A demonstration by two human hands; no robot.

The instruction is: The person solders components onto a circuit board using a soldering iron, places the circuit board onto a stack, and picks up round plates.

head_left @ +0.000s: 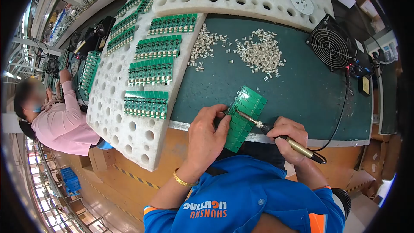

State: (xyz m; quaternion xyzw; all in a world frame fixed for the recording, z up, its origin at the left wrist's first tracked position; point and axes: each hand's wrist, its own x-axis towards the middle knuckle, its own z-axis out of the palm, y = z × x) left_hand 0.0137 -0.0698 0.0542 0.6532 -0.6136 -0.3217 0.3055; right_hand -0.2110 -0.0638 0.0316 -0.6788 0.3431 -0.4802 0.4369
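My left hand (208, 134) grips the left edge of a green circuit board panel (242, 121), thumb and fingers pinching it. The panel is tilted over the front edge of the bench. A soldering iron (280, 134) with a dark and gold handle is in my right hand (290, 137), fingers wrapped round the grip. Its tip meets the panel's upper left part, close to my left fingertips. Beyond the panel lies a heap of small white connectors (260, 52), with a second pile (202, 45) to its left.
A white foam board (116, 99) with holes carries several green panels on the left. Another foam board (224, 3) spans the back. A black fan (330, 43) stands at right; the iron's cord (343, 112) runs beside it. A person in pink (64, 123) works at far left.
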